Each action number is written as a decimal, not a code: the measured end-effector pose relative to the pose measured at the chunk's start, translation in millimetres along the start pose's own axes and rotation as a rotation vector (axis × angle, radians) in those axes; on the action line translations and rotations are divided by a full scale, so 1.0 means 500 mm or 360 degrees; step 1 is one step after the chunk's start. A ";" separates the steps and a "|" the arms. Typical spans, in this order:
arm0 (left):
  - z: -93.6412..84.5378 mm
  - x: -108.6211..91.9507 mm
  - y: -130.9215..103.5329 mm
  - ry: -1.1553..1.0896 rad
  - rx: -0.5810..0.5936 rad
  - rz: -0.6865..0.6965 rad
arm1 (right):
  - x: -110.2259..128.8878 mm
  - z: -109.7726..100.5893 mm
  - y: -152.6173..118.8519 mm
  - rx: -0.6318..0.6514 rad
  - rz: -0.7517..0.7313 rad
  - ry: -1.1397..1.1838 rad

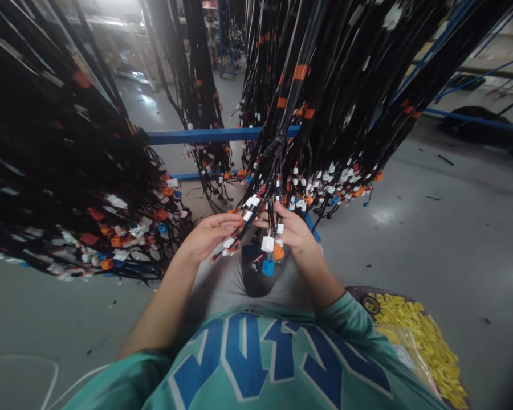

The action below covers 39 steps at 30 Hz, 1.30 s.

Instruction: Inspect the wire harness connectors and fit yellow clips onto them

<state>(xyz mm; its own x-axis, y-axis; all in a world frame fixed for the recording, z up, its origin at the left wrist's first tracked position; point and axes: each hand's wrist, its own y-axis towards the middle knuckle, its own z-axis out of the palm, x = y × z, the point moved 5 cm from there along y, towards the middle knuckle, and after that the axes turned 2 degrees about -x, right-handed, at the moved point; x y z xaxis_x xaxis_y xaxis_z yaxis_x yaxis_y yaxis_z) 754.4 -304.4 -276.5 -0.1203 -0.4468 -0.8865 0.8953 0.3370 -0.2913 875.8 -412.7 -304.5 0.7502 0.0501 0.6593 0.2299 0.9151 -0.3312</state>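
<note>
Black wiring harnesses hang in thick bundles, and the branched end of one wiring harness [277, 149] comes down in front of me. My left hand [209, 234] holds its left-hand branches, thumb in front and fingers reaching behind the wires. Its right-hand branches are held by my right hand [296, 230], with the thumb raised beside them and the other fingers partly hidden. Below the hands dangle a white connector [267, 244], an orange connector [278, 251] and a blue connector [268, 267]. More small white connectors [251, 201] sit on the branches between my hands.
Another dense harness bundle [123, 228] hangs close on the left, and further bundles [337, 176] on the right. A blue rack bar [205, 135] crosses behind. At lower right a container holds many yellow pieces [419, 330]. Small scraps lie on the grey floor [453, 239].
</note>
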 end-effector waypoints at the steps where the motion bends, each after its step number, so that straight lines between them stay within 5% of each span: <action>1: 0.000 0.000 0.001 0.0021 -0.0022 0.0010 | 0.000 0.000 0.001 0.0007 -0.0008 -0.0009; 8: 0.007 -0.010 -0.006 0.0351 -0.0486 0.0450 | 0.003 -0.008 0.008 -0.0118 -0.0115 0.0048; 14: 0.059 0.057 -0.005 0.0114 -0.0079 -0.0037 | 0.004 0.000 0.007 -0.0202 -0.0117 0.0152; 21: 0.059 0.100 -0.001 -0.0187 0.0128 -0.0357 | 0.014 -0.010 0.003 -0.0437 -0.0286 0.0136; 29: 0.080 0.093 -0.001 -0.0177 0.0360 -0.0265 | 0.009 -0.013 0.008 -0.0597 -0.0392 0.0158; 39: 0.091 0.072 0.028 0.0501 0.0108 0.0139 | 0.007 0.004 0.014 -0.0663 -0.0628 0.0198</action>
<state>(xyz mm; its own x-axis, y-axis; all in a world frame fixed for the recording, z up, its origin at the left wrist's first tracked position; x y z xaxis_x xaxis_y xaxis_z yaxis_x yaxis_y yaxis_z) 782.1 -353.4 -296.0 -0.1588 -0.1372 -0.9777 0.9333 0.3021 -0.1939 878.8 -405.4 -303.3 0.6197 -0.3330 0.7106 0.7122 0.6191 -0.3309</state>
